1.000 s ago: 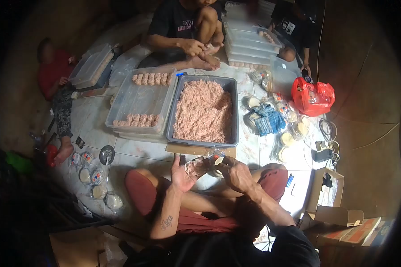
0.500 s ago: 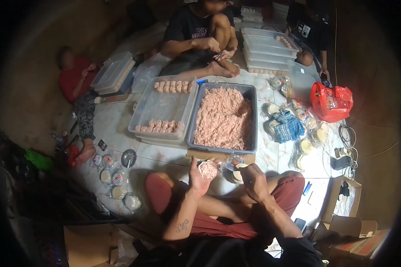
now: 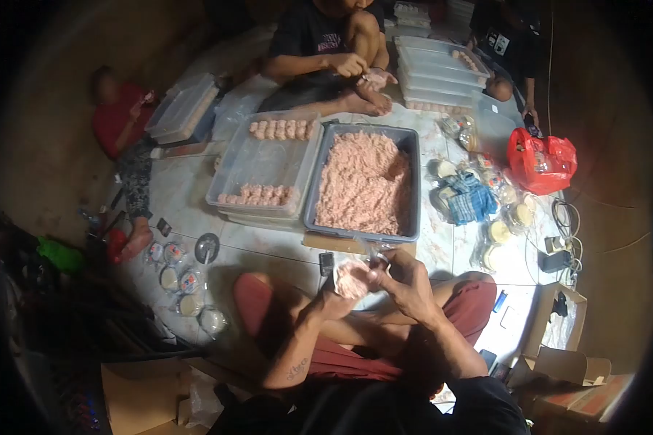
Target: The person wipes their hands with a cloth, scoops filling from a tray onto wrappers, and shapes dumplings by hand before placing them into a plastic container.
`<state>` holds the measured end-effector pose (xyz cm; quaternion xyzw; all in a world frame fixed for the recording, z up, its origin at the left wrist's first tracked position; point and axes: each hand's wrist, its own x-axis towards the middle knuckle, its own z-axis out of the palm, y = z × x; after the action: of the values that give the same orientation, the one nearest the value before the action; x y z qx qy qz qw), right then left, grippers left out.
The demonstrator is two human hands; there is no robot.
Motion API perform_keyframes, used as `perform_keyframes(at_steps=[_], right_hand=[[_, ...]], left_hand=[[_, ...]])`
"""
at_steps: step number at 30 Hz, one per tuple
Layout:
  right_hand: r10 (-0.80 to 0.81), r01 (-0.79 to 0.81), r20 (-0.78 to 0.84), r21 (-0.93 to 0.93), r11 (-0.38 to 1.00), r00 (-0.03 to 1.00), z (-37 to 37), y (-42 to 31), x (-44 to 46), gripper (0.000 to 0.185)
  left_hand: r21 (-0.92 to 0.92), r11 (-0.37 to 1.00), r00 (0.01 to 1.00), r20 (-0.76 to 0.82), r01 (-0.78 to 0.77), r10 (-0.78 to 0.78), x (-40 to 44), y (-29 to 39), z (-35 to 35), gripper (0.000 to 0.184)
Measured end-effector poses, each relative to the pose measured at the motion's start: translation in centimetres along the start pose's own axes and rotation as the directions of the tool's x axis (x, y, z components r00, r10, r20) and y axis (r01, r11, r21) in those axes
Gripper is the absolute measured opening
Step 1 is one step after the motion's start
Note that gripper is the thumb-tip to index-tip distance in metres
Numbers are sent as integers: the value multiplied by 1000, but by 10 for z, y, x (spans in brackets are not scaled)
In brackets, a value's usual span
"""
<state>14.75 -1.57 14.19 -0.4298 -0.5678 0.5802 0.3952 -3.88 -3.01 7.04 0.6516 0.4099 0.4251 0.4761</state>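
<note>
My left hand cups a pale round wrapper heaped with pink minced filling in front of my crossed legs. Closed fingers on my right hand meet the right edge of that wrapper; a small dark thing seems to stick out of them, too blurred to name. Just beyond both hands stands a grey tub holding a mass of pink minced meat. Left of it, a clear plastic box carries two groups of filled dumplings.
Packs of round wrappers, a blue cloth and a red plastic bag lie on the right. More packs are at left. Stacked boxes stand at the back, near a seated person. Cables run at right.
My right hand has come left and up to the wrapper in my left hand. My left hand has tilted and lowered slightly, bringing the filled wrapper right. A dark phone-like object now shows behind it.
</note>
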Motion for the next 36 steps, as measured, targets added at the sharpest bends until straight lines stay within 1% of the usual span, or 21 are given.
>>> perform_keyframes(at_steps=[1,2,3,5,9,11,12,13,15,16,17,19,23,24,28,31,32,33,34,35,36], right_hand=[[11,-11,-8,-14,1000,1000,-5,8,-1,18],[12,-9,-58,48,999,998,-11,25,-2,17],[12,0,-107,110,994,994,-15,41,-3,17],[99,-95,-3,250,964,995,-9,71,-12,18],[259,-274,98,488,829,961,7,106,-28,14],[146,-152,43,280,948,988,3,109,-27,15],[-122,124,26,-135,983,992,-1,92,-21,15],[-118,120,22,-136,983,993,-10,88,-16,15],[-285,294,100,-528,797,953,-27,73,-9,13],[-307,248,-32,-516,820,951,-23,66,-10,12],[-310,251,-29,-516,819,950,-25,71,-9,12],[-54,23,-107,-272,962,993,-31,90,-16,13],[200,-227,122,270,936,972,-10,108,-38,21],[257,-296,162,313,902,953,-7,106,-41,23],[270,-316,190,282,906,944,0,120,-42,24],[162,-203,150,323,924,975,6,112,-37,22],[-25,29,99,-35,999,995,1,100,-33,22],[-217,247,120,-390,887,969,-4,92,-29,24],[-153,187,113,-428,884,982,-14,95,-27,26],[-315,299,53,-497,815,948,-17,90,-22,21],[-240,209,-10,-458,864,971,-21,89,-24,20]], left_hand=[[39,998,997,-63,-42,44,4,-2,-2,31],[183,982,989,-146,51,-24,3,1,-2,27],[333,943,971,-232,20,62,4,2,-3,26],[212,965,958,-269,157,-97,6,14,-6,29],[137,978,932,-348,157,-101,10,10,-1,36],[72,994,948,-314,83,-56,11,12,1,44],[246,967,964,-266,67,1,11,5,1,50],[243,968,965,-263,68,-2,8,0,3,50],[296,936,931,-357,192,-78,9,10,4,53],[294,913,928,-323,283,-184,13,14,-1,48],[295,913,928,-326,282,-182,13,13,-9,48],[133,987,992,-103,92,-79,9,7,-21,46],[60,984,949,-281,166,-143,11,3,-13,46],[63,984,950,-278,166,-143,11,3,-13,46],[-300,950,944,-280,86,-174,11,5,-11,44],[-94,989,987,-105,111,-120,7,-5,-4,46],[106,985,986,-104,139,-128,7,-5,-2,48],[104,984,986,-105,143,-132,6,-2,-2,48],[164,975,975,-186,152,-120,8,1,-3,48],[222,961,959,-266,164,-102,8,2,-5,49],[202,971,975,-203,129,-87,5,-2,-13,56]])
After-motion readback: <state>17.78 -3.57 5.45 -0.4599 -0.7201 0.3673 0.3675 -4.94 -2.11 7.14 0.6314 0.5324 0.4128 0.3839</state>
